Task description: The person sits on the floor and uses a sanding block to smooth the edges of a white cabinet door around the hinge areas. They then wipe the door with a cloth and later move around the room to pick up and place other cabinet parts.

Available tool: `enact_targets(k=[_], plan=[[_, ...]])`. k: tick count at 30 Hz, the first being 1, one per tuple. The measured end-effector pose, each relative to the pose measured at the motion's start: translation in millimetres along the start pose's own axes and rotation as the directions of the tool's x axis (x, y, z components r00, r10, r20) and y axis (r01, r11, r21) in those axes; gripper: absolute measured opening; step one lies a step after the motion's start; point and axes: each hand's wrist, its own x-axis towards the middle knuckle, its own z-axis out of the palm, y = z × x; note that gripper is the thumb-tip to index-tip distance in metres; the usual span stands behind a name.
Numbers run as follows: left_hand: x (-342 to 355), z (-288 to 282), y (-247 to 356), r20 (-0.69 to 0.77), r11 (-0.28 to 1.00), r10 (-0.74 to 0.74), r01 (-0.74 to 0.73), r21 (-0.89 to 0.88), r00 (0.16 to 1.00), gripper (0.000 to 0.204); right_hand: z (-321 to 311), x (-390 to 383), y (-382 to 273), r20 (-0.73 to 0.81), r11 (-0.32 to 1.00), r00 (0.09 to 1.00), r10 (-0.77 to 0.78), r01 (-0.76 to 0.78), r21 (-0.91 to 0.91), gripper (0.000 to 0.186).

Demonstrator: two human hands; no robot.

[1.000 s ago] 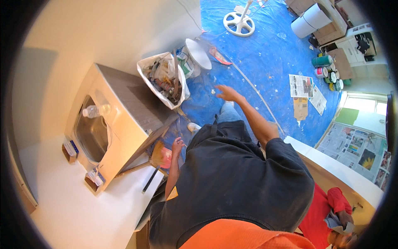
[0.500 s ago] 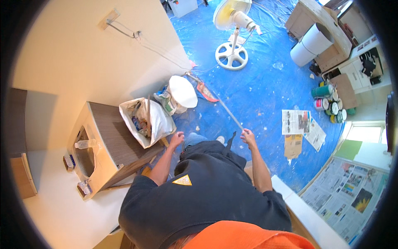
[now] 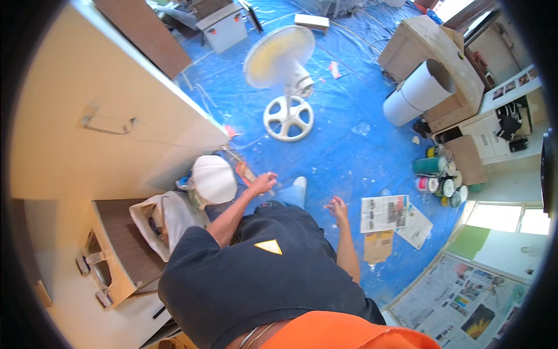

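Observation:
My left hand point(image 3: 264, 182) is reaching forward over the floor, fingers curled; anything inside them is too small to make out. Just beyond it lies a long tool with a pinkish-red part point(image 3: 245, 173) on the blue plastic sheet point(image 3: 360, 151). My right hand point(image 3: 338, 208) hangs lower, fingers loosely bent and apart, left of newspapers point(image 3: 381, 212) on the floor. A white rounded board point(image 3: 214, 177) and a white sack point(image 3: 151, 215) of mixed items stand to the left. My foot point(image 3: 299, 189) shows between both hands.
A pedestal fan point(image 3: 289, 118) stands ahead, its cord trailing to the wall point(image 3: 87, 151). At left is a cabinet with a sink cutout point(image 3: 125, 244). At right are paint cans point(image 3: 429, 166), a white roll point(image 3: 415, 93), a wooden cabinet point(image 3: 412, 46) and a newspaper-covered surface point(image 3: 453, 296).
The view has swung forward, showing the whole fan and more floor beyond it. My left hand has moved forward and right; my right hand has dropped slightly. The person in red has left view.

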Motion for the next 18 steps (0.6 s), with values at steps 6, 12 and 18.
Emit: enact_targets(k=[6,12,18], plan=[[239,1,167,0.148,0.944,0.321,-0.329,0.031,0.935,0.037,-156,12,26,-0.336,0.940,0.893,0.299,-0.215,0.267,0.041],[417,22,309,0.230,0.926,0.369,-0.377,-0.011,0.901,0.036,-246,106,-7,-0.272,0.847,0.803,0.530,-0.484,0.220,0.033],[509,30,326,0.200,0.961,0.277,-0.272,-0.053,0.940,0.037,-296,299,-214,-0.172,0.947,0.933,0.317,-0.321,0.005,0.037]])
